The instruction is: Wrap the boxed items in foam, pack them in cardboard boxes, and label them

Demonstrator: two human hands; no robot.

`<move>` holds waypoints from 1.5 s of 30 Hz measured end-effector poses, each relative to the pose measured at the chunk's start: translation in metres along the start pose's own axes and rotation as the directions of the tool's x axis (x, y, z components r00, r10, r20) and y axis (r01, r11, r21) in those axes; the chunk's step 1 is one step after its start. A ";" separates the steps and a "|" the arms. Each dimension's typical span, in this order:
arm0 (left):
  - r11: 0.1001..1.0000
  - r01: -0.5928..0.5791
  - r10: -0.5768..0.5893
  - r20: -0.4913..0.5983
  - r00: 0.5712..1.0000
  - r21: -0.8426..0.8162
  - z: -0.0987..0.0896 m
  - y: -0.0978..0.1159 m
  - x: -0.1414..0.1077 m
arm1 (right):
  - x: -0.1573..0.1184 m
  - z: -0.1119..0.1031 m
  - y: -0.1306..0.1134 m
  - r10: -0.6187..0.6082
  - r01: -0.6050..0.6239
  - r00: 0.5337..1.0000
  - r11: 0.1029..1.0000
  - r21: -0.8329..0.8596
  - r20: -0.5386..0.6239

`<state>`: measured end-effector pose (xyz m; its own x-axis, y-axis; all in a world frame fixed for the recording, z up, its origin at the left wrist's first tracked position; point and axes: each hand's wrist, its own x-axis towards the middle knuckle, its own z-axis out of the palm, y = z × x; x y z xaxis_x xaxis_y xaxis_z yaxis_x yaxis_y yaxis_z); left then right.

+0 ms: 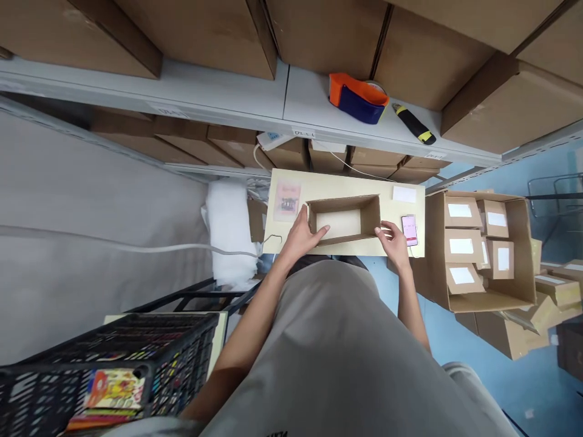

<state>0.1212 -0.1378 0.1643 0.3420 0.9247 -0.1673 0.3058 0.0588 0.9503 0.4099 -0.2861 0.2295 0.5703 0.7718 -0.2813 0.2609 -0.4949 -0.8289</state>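
Observation:
A small cardboard box [370, 220] with its top open lies on the narrow cream table [346, 182]. Pale cream shows inside its walls; whether that is a floor or the tabletop, I cannot tell. My left hand [301, 235] holds the box's left end, thumb over the near wall and fingers along the side. At the near right corner, my right hand [393, 244] grips the box between thumb and fingers. A lit phone [409, 230] lies just right of that hand. A pink printed sheet [287, 200] rests at the table's left, and a white slip [404, 193] at the back right.
Above the table, a grey shelf [218, 88] bears cartons, an orange and blue tape dispenser [359, 99] and a utility knife [414, 124]. To the right stands a large carton [430, 255] of labelled boxes. White wrapping [231, 233] and a black crate [182, 364] are at left.

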 end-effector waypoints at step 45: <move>0.874 -0.314 0.377 -0.111 0.919 0.372 0.025 0.054 0.078 | 0.072 0.059 0.023 -0.311 0.210 0.934 0.875 -0.436 -0.175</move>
<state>0.1866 -0.0725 0.1956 0.3313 0.9140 0.2341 0.4903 -0.3787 0.7849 0.4110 -0.2182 0.1612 0.5876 0.8052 0.0799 0.6876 -0.4449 -0.5738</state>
